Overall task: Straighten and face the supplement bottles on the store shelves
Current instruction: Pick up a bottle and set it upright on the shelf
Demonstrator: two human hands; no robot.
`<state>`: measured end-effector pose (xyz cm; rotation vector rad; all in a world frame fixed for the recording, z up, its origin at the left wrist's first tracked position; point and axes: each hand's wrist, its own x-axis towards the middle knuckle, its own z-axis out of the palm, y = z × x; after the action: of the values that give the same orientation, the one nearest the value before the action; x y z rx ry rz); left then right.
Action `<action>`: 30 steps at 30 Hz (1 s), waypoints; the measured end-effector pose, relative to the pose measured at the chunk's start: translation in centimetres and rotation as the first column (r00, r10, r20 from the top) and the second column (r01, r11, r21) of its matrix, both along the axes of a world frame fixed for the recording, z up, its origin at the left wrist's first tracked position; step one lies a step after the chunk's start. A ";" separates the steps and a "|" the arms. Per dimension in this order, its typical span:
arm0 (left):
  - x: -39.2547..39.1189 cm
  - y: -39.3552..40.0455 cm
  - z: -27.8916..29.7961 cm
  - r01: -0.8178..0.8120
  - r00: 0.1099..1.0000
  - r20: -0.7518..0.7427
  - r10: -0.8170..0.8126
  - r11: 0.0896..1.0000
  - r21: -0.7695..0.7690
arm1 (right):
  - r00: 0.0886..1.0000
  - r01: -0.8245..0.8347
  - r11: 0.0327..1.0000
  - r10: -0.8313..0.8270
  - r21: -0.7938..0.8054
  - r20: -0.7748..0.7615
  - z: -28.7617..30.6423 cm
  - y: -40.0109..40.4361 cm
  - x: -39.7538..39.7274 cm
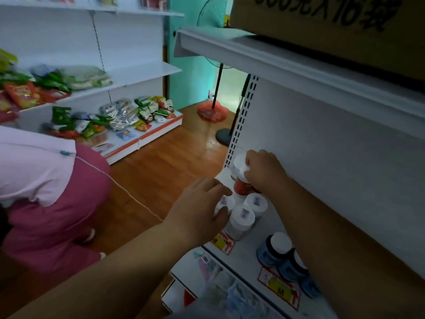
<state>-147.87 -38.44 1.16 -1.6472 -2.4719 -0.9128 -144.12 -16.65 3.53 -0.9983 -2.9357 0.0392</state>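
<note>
Both forearms reach forward and up from the bottom of the view toward a white shelf (250,252). The left hand (202,208) is nearest, palm down, its fingers curled over the cap of a white-capped bottle (226,202) at the shelf's front edge; the thumb lies along the side of a second white bottle (241,221) just beside it. A third white bottle (255,203) stands right behind these two. Farther along the shelf, toward its far end, the right hand (264,172) is bent at the wrist with its fingers wrapped round the white lid of a red bottle (242,186), which looks tilted. Another pale bottle (238,163) stands touching it, next to the perforated upright (241,120) at the shelf's end.

Nearer the camera on the same shelf, close to the back panel, stand dark bottles with blue labels (273,249), and yellow price tags (279,287) hang on the front edge. A cardboard box (333,26) rests on the shelf above.

To the left a person in pink clothing (46,192) crouches on the wooden floor (161,162). Beyond, further shelves hold snack packets (138,111), and a standing fan (220,93) is set against a teal wall (190,72).
</note>
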 end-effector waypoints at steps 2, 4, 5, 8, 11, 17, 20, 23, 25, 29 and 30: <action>-2.3 0.3 0.0 0.070 0.998 -0.003 -0.070 0.998 -0.010 | 0.998 0.066 0.998 -0.066 0.008 0.006 -0.3 -0.1 -0.4; -4.3 0.8 0.2 0.141 0.990 0.021 -0.141 0.990 -0.026 | 0.995 0.103 0.995 -0.102 -0.015 0.016 -0.5 -0.3 -0.2; -5.2 1.2 0.3 0.181 0.983 0.029 -0.180 0.983 -0.025 | 0.992 0.123 0.992 -0.124 -0.028 -0.011 -0.4 -0.5 0.0; -7.0 2.3 0.8 0.246 0.964 0.100 -0.246 0.969 0.013 | 0.933 0.216 0.966 -0.248 -0.145 -0.262 1.6 -2.0 1.1; -7.4 3.7 1.7 0.266 0.946 0.168 -0.278 0.960 0.090 | 0.770 0.238 0.927 -0.361 -0.289 -0.526 4.5 -4.9 3.6; -0.1 3.9 4.6 0.597 0.669 0.455 -0.588 0.789 0.142 | 0.364 0.390 0.812 -0.570 -0.435 -0.737 7.5 -11.7 11.3; 4.8 3.4 4.5 0.642 0.526 0.563 -0.638 0.731 0.229 | 0.319 0.390 0.790 -0.598 -0.474 -0.735 7.6 -13.8 15.9; 10.0 3.1 4.1 0.700 0.455 0.597 -0.660 0.680 0.218 | 0.251 0.332 0.740 -0.667 -0.585 -0.701 6.8 -15.4 21.8; 14.0 3.1 3.7 0.745 0.442 0.591 -0.675 0.643 0.177 | 0.186 0.330 0.722 -0.681 -0.608 -0.708 6.5 -16.7 26.3; 24.9 3.0 2.8 0.830 0.334 0.619 -0.711 0.533 0.165 | 0.026 0.391 0.696 -0.662 -0.602 -0.749 6.1 -19.3 37.1; 28.0 2.8 2.5 0.840 0.303 0.630 -0.715 0.513 0.177 | 0.012 0.414 0.679 -0.669 -0.606 -0.743 5.9 -19.8 40.1</action>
<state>-119.88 -35.64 3.61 -3.2395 -1.8802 -1.5821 -104.05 -36.46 9.46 -1.3922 -1.2549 0.6962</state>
